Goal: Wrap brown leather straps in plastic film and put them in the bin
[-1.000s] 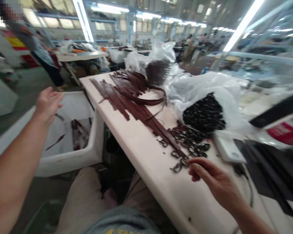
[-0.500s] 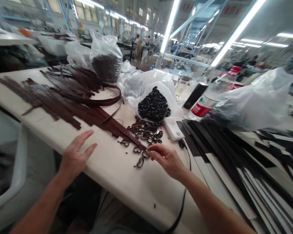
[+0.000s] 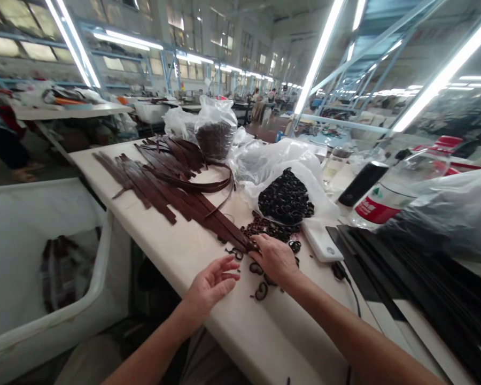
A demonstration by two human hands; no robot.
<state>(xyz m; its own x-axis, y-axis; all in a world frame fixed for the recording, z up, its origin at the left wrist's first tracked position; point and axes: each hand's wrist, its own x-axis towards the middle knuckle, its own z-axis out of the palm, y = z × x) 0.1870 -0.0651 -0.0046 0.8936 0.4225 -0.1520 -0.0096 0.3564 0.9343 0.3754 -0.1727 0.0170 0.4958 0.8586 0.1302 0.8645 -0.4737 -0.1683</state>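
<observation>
Long dark brown leather straps point(image 3: 208, 208) lie across the white table, their near ends close to the loose buckles. At the end of one strap, my right hand point(image 3: 274, 259) has its fingers closed on the tip; the fingertips are partly hidden. My left hand point(image 3: 212, 286) hovers by the table's front edge, fingers apart and holding nothing. Several loose dark buckles point(image 3: 261, 290) lie between and under my hands. Behind them, a heap of small brown rings point(image 3: 260, 222) touches an open plastic bag full of black buckles point(image 3: 286, 195).
A white power bank point(image 3: 318, 241) with a black cable point(image 3: 350, 283) lies to the right, beside stacked black strips point(image 3: 409, 272). A bottle with a red label point(image 3: 379, 206) and a black cylinder point(image 3: 363, 182) stand behind. A white bin point(image 3: 108, 278) holding brown pieces sits at left.
The view has swung to the left. My right hand has gone from the loose buckles to the strap's end. My left hand has moved right, closer to the right one.
</observation>
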